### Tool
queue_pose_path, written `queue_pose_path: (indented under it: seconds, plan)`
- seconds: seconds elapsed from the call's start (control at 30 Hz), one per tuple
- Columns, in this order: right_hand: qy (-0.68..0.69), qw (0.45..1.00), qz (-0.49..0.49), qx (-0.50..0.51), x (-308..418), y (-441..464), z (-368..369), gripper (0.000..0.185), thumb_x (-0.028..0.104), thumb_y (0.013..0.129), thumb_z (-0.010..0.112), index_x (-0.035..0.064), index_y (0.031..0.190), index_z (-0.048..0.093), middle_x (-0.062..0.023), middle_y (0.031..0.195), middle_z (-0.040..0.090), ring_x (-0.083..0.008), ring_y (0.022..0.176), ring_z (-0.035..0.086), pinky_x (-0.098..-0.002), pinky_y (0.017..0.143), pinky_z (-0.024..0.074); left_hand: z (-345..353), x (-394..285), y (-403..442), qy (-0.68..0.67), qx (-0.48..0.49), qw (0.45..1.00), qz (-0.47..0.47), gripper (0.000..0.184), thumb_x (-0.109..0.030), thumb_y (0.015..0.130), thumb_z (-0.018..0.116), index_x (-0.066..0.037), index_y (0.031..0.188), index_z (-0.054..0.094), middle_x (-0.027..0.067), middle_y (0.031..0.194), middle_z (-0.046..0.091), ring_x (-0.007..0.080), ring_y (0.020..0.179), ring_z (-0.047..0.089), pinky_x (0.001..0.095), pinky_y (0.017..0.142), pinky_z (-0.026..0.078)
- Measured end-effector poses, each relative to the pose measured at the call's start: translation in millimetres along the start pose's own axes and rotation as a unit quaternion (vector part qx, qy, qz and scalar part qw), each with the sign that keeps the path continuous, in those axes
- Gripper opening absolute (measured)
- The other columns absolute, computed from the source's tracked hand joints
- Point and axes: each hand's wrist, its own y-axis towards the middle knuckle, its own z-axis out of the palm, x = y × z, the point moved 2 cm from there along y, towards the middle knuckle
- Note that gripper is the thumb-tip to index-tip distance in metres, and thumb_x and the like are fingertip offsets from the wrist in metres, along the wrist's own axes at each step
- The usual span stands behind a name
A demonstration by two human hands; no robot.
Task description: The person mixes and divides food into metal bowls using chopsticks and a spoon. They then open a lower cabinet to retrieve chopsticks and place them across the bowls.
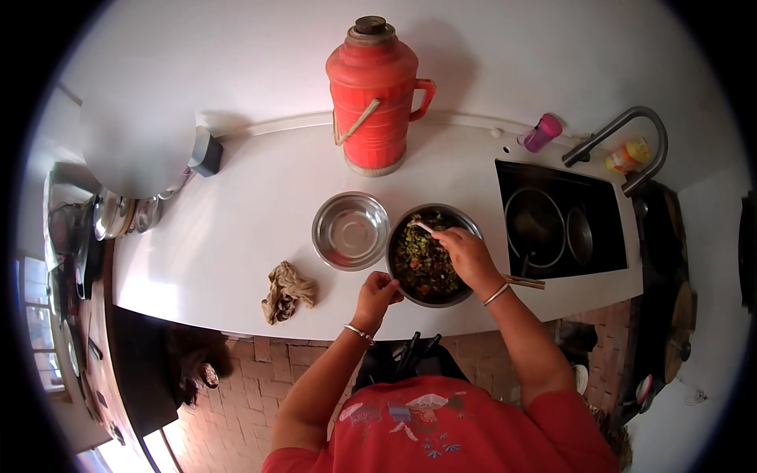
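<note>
A steel bowl (433,300) on the white counter holds a chopped green and brown food mix (426,256) with orange bits. Over its right side, my right hand (467,256) is closed on a spoon (424,227), whose pale handle end shows near the food. My left hand (379,297) is at the bowl's lower left rim, fingers pinched together; what they hold, if anything, is too small to make out. To the left stands a second steel bowl (350,231) with nothing visible in it. Chopsticks (524,281) lie beside my right wrist.
A crumpled brown cloth (289,292) lies left on the counter (205,236). A red thermos (372,102) stands at the back wall. At the right are a black sink (603,229) with pans inside, a grey faucet (662,134) and a pink cup (542,132).
</note>
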Motion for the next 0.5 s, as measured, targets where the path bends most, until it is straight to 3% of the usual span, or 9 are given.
queue_pose_path:
  seconds: [0.07, 0.17, 0.27, 0.3, 0.43, 0.5]
  plan:
    - [-0.086, 0.994, 0.011, 0.065, -7.2, -5.5, -1.0, 0.028, -0.006, 0.080, 0.054, 0.0041, 0.105, 0.060, -0.0137, 0.087, 0.061, -0.0292, 0.078, 0.060, -0.0375, 0.067, 0.0502, -1.4, 7.4, 4.5, 0.012, -0.010, 1.000, -0.002, 0.016, -0.010, 0.087, 0.059, -0.001, 0.094, 0.048, 0.0079, 0.083, 0.056, 0.0174, 0.070, 0.061, 0.0293, 0.068, 0.055]
    - [-0.048, 0.995, 0.037, 0.080, -11.0, -10.5, -13.6, 0.026, -0.005, 0.078, 0.054, 0.0026, 0.101, 0.061, -0.0160, 0.081, 0.058, -0.0339, 0.075, 0.058, -0.0422, 0.064, 0.0477, -4.0, 15.1, 9.2, 0.026, -0.003, 1.000, 0.016, 0.020, -0.011, 0.087, 0.060, 0.000, 0.097, 0.049, 0.0083, 0.085, 0.056, 0.0184, 0.072, 0.061, 0.0304, 0.068, 0.055]
    - [-0.052, 0.993, 0.049, 0.089, -0.6, -9.1, -31.9, 0.022, -0.004, 0.083, 0.051, -0.0005, 0.103, 0.061, -0.0175, 0.084, 0.061, -0.0310, 0.078, 0.062, -0.0408, 0.068, 0.0516, 0.5, 19.0, 11.7, 0.019, -0.034, 0.998, 0.041, 0.018, -0.010, 0.086, 0.061, 0.001, 0.094, 0.049, 0.0077, 0.079, 0.057, 0.0144, 0.064, 0.060, 0.0275, 0.059, 0.055]
    - [-0.051, 0.991, 0.075, 0.095, -2.0, -10.0, -35.0, 0.021, -0.003, 0.085, 0.051, -0.0012, 0.104, 0.060, -0.0175, 0.087, 0.062, -0.0300, 0.080, 0.062, -0.0395, 0.071, 0.0530, 0.2, 20.1, 12.2, 0.011, -0.022, 0.998, 0.054, 0.017, -0.010, 0.086, 0.060, 0.001, 0.094, 0.049, 0.0073, 0.078, 0.057, 0.0137, 0.063, 0.060, 0.0272, 0.058, 0.054]
    - [-0.133, 0.989, 0.025, 0.055, 14.1, -9.5, -47.0, 0.022, -0.005, 0.084, 0.052, -0.0002, 0.104, 0.061, -0.0161, 0.086, 0.061, -0.0280, 0.079, 0.062, -0.0381, 0.068, 0.0524, 4.9, 11.9, 7.7, -0.011, -0.038, 0.998, 0.049, 0.017, -0.010, 0.086, 0.060, 0.001, 0.093, 0.049, 0.0071, 0.077, 0.058, 0.0141, 0.063, 0.060, 0.0266, 0.058, 0.054]
    - [-0.128, 0.990, 0.022, 0.056, 21.2, -14.4, -53.9, 0.022, -0.005, 0.083, 0.054, -0.0001, 0.103, 0.061, -0.0147, 0.084, 0.061, -0.0277, 0.077, 0.061, -0.0376, 0.067, 0.0516, 6.6, 8.3, 3.4, 0.019, -0.034, 0.999, 0.025, 0.022, -0.014, 0.088, 0.059, 0.003, 0.098, 0.050, 0.0077, 0.081, 0.058, 0.0153, 0.068, 0.061, 0.0271, 0.064, 0.054]
